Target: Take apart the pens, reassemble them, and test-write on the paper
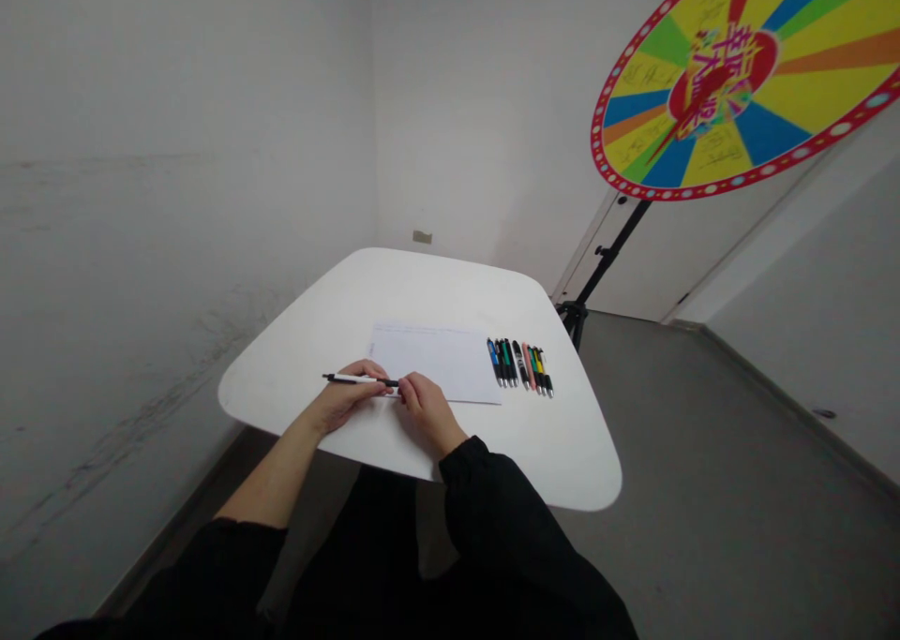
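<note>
A white and black pen [355,379] lies nearly level between my hands, over the near edge of a sheet of paper [436,359]. My left hand [350,396] is closed on the pen's white barrel, the thumb along it. The fingers of my right hand [424,409] pinch the pen's dark right end. To the right of the paper, several pens [520,366] lie side by side in a row, with blue, green, pink, yellow and black parts. Faint writing runs along the paper's far edge, too small to read.
The white table [562,457] has rounded corners. Behind it on the right, a colourful prize wheel [745,87] stands on a black tripod [611,256]. A grey-white wall [141,246] with scuff marks runs close along the left. A white door [653,265] is behind the tripod.
</note>
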A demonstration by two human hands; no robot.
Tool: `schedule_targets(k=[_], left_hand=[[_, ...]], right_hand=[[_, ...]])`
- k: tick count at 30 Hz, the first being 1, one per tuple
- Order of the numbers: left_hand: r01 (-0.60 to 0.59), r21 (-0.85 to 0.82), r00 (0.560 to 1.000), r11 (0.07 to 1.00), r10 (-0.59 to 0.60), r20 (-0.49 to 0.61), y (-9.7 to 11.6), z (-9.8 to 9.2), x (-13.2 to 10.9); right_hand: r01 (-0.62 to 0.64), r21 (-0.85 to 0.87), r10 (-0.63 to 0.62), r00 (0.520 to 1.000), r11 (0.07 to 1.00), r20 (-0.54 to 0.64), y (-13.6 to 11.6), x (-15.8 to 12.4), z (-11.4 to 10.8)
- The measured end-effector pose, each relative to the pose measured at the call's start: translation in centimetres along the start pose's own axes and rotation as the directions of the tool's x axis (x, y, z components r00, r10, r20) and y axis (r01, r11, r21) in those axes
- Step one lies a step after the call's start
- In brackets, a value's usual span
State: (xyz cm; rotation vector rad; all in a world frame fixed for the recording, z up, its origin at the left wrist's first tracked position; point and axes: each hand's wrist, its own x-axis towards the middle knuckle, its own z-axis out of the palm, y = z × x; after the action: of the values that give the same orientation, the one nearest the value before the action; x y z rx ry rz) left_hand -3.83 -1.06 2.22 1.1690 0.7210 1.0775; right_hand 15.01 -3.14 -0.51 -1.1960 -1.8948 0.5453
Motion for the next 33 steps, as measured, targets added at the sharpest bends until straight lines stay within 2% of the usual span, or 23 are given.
schedule_targets(k=[4, 9, 12, 29, 33], left_hand=[[0.014, -0.010, 1.000, 1.000, -0.014, 0.015, -0.2, -0.3, 0.0], [0.047, -0.034, 0.992, 0.998, -0.050, -0.119, -0.8, -0.8, 0.5], [0.076, -0.035, 0.984, 0.996, -0.081, -0.156, -1.1, -1.0, 0.7], [0.136, -0.089, 0.969, 0.987, -0.151, -0.194, -1.2, -1.1, 0.9], [0.134, -0.113, 0.968, 0.984, -0.155, -0.199, -1.2, -1.1, 0.9]], right_hand=[[0.003, 0.024, -0.003, 1.000, 1.000, -0.007, 0.1, 0.0, -0.1], [-0.022, 0.055, 0.025, 0.998, 0.998, -0.056, 0.3, 0.0, -0.3], [-0.015, 0.036, 0.017, 0.997, 0.999, -0.072, 0.5, -0.1, -0.4], [0.099, -0.158, -0.110, 0.992, 0.982, -0.066, 0.6, -0.5, -1.0], [0.099, -0.124, -0.112, 0.988, 0.987, -0.106, 0.7, -0.4, -0.8]])
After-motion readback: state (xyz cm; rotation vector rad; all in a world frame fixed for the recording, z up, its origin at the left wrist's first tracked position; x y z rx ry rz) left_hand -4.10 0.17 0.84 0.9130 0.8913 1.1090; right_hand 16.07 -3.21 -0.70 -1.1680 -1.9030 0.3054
